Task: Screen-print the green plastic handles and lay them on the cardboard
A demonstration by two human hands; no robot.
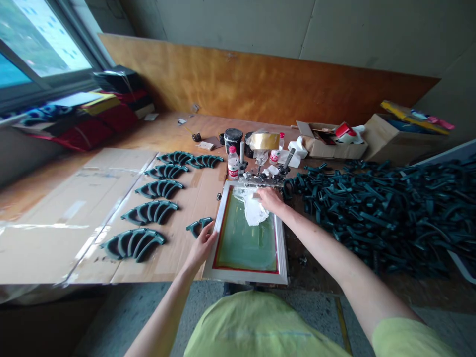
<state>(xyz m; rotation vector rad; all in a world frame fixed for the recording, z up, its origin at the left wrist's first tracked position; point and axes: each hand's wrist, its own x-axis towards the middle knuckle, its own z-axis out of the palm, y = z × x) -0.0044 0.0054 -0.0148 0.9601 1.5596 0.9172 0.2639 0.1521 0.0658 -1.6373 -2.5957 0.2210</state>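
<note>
A framed mesh screen (245,248) with a silver frame and a green surface lies in front of me, clamped at its far edge by a metal hinge (260,179). White paste (256,212) covers part of its upper mesh. My right hand (270,199) is closed at the upper part of the screen, on a small pale tool (256,196) over the paste. At the screen's left edge is my left hand (205,243), its fingers apart by the frame and beside a dark curved part (198,226). Whether it presses the frame is unclear.
Rows of dark curved parts (136,244) lie on cardboard (92,198) at left. A large pile of dark parts (375,213) covers the right. Behind the screen stand a bottle (233,163), black tubs (233,139) and an open carton (334,148).
</note>
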